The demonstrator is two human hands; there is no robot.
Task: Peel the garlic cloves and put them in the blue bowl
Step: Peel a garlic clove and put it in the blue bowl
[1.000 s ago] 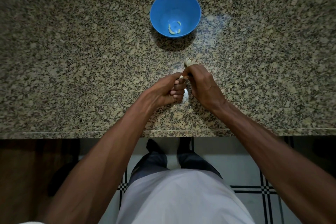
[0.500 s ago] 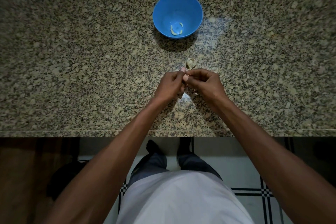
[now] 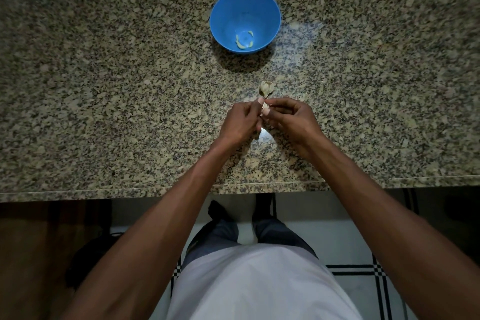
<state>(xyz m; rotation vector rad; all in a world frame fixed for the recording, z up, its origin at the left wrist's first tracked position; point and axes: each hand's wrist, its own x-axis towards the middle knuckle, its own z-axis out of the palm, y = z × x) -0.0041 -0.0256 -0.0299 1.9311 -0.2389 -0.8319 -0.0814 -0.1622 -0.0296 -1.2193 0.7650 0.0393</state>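
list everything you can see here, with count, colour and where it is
blue bowl: one, blue, far centre of the counter
peeled garlic cloves: about three, pale yellow, at the bowl's bottom
garlic piece: one, beige, papery, on the counter just beyond the hands
garlic clove: one, whitish, pinched between both hands
granite counter: one, speckled beige and black
tiled floor: white with black lines, below the counter
left hand: grips the clove
right hand: grips the clove

I stand at a speckled granite desk [image 3: 104,112] in dim light, with a glossy glare patch on its surface and white floor tiles [image 3: 363,241] with black lines below.
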